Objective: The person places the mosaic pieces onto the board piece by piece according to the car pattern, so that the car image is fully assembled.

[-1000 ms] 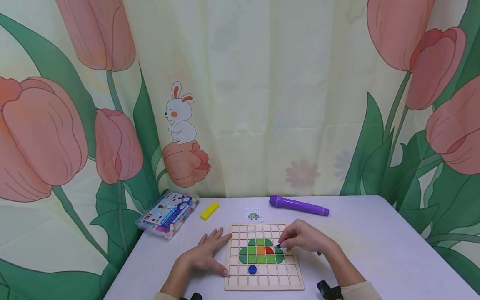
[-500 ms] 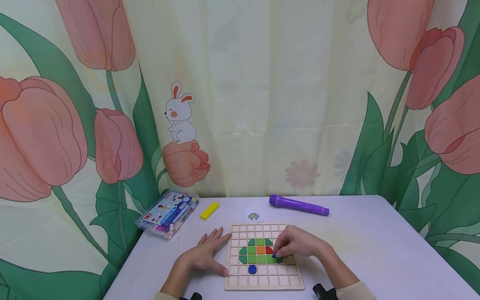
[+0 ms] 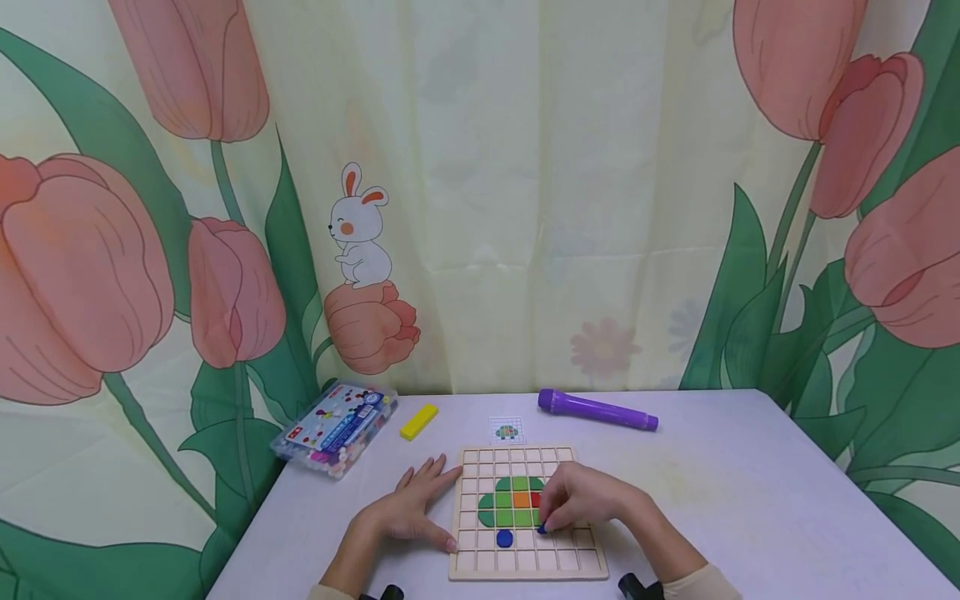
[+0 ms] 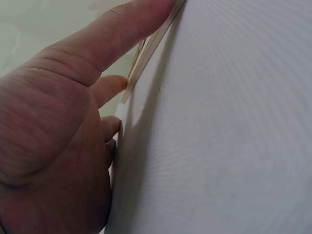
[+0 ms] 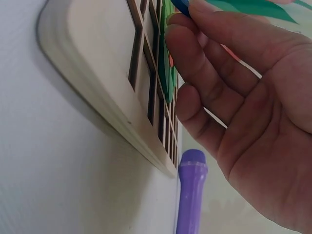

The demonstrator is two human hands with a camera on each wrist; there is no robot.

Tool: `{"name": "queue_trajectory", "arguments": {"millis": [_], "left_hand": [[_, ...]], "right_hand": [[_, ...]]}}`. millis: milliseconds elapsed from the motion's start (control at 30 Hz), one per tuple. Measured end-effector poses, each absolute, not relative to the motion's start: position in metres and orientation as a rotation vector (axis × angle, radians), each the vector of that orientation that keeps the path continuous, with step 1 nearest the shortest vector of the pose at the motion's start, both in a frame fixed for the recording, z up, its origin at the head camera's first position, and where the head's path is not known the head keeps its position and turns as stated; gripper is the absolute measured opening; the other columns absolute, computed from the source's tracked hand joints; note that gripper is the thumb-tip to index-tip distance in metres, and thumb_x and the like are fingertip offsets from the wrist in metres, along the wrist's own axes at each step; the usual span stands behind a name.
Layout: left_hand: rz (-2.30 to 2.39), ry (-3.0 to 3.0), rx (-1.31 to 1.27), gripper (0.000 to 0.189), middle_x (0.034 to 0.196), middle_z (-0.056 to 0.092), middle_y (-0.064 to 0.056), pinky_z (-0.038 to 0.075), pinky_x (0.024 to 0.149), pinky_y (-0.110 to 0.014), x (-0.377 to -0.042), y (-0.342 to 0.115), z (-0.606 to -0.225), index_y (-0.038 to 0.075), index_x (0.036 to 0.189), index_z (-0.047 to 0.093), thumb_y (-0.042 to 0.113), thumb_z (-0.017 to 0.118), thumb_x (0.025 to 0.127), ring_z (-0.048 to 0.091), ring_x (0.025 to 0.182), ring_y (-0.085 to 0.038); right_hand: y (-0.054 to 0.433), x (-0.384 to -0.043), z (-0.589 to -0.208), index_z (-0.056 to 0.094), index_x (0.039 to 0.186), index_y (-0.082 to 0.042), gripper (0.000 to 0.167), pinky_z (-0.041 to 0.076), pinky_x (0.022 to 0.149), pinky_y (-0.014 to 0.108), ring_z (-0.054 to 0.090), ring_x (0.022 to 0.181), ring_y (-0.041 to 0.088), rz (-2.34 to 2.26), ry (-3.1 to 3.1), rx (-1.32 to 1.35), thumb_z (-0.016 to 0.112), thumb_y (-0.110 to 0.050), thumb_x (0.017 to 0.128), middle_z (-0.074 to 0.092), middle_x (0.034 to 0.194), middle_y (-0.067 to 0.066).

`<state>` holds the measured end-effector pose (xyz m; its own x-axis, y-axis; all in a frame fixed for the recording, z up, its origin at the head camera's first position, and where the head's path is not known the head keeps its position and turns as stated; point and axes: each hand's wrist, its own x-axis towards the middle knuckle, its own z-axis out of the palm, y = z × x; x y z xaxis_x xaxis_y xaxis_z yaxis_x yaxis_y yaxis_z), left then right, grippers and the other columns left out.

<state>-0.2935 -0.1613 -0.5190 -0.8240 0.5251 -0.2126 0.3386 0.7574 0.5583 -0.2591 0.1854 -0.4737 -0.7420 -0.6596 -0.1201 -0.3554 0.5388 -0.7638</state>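
Observation:
A wooden grid board (image 3: 528,575) lies on the white table, bearing light and dark green tiles (image 3: 504,517) around an orange tile (image 3: 521,500) and a partly covered red one. My left hand (image 3: 408,510) has its fingers spread flat, with thumb and index finger touching the board's left edge. Over the right part of the pattern, my right hand (image 3: 588,495) pinches a small blue piece (image 3: 542,529) between thumb and index finger, just below the green tiles; the right wrist view shows this blue piece (image 5: 182,7) too. Another blue piece (image 3: 505,539), roundish, lies on the grid below the pattern.
Behind the board lies a small picture card (image 3: 506,431) with a similar pattern. A yellow block (image 3: 419,422) and a clear plastic case (image 3: 335,428) of coloured pieces are at the left. A purple tube with a wider end (image 3: 598,411) lies at the back right.
My right hand has carried the blue piece left and toward me, from the pattern's right side to the row below it. The left hand has stayed in place.

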Motion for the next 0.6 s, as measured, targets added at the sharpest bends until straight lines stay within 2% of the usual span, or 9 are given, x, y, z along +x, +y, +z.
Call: {"name": "queue_trajectory", "arguments": {"millis": [333,600], "left_hand": [[0.715,2.602,0.661,0.114,0.176,0.013,-0.011,-0.001,0.128,-0.067,-0.2933,-0.1614,-0.5190,0.037,0.163,0.033,0.068,0.087,0.067,0.003,0.163,-0.037],[0.730,2.600,0.662,0.114,0.176,0.013,-0.011,-0.001,0.128,-0.068,-0.2924,-0.1612,-0.5180,0.036,0.163,0.034,0.067,0.088,0.067,0.003,0.163,-0.037]], "right_hand": [[0.1791,-0.2549,-0.4753,0.082,0.087,-0.017,0.008,0.049,0.064,0.019,0.057,0.069,0.005,-1.025,2.396,-0.807,0.083,-0.009,0.087,0.074,0.079,-0.006],[0.1791,-0.2545,-0.4767,0.082,0.088,-0.014,0.009,0.047,0.063,0.019,0.056,0.069,0.007,-1.059,2.347,-0.785,0.085,-0.006,0.084,0.075,0.080,-0.002]]}}
